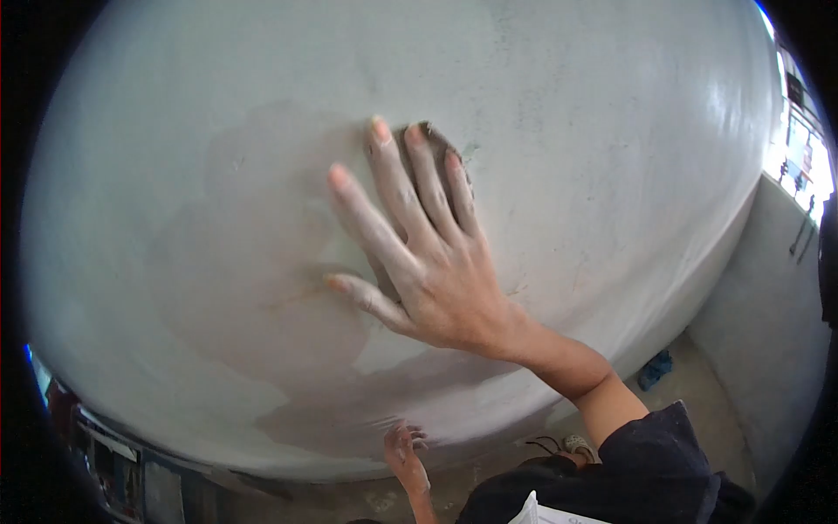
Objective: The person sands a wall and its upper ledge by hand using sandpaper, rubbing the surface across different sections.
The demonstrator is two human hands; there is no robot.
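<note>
My right hand (436, 253) lies with fingers spread on a large, pale grey curved surface (602, 166). Under its fingers is a thin dark grey sheet that looks like sandpaper (448, 147); its rough edge shows past the fingertips, and the palm hides the rest. Whitish dust or paste coats the fingers. Left of this hand, a darker, damp-looking patch (253, 253) spreads over the surface and continues below. My left hand (404, 444) is lower down, near the bottom of the surface, fingers loosely bent and apart, with nothing visible in them. I cannot tell whether it touches the surface.
A grey wall (759, 297) stands at the right, below a bright window (799, 153). On the floor lies a crumpled blue thing (655, 370). A shoe (578, 448) shows near the bottom, and white paper (554, 513) sits at the lower edge. Shelving (113, 467) is at lower left.
</note>
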